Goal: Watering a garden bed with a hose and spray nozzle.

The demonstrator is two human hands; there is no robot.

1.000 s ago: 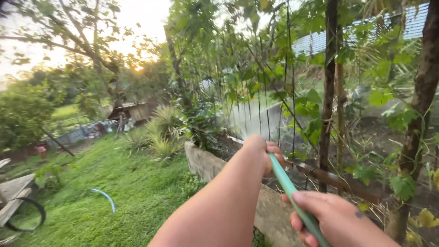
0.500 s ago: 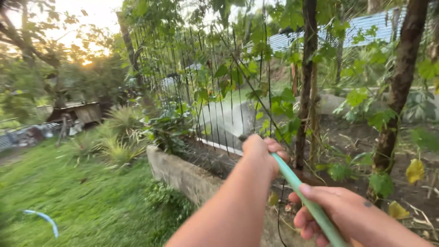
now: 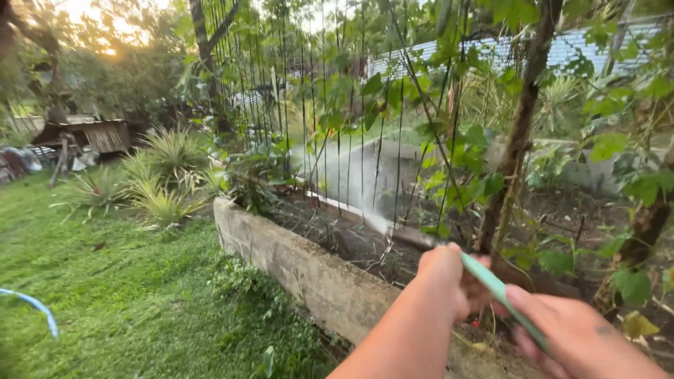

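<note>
Warm, low sun [image 3: 105,49] glares through trees at the upper left, washing out the sky, while the shaded garden stays dimmer and both hands [image 3: 576,337] blur softly in the foreground.

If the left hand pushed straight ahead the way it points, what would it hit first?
Probably the dark vertical strings above the garden bed, past the left hand gripping the green hose; depth is uncertain.

Packages, labels, signs, screens: I count none. Around my hands I see only garden growth, fencing and a concrete bed edge.
</note>
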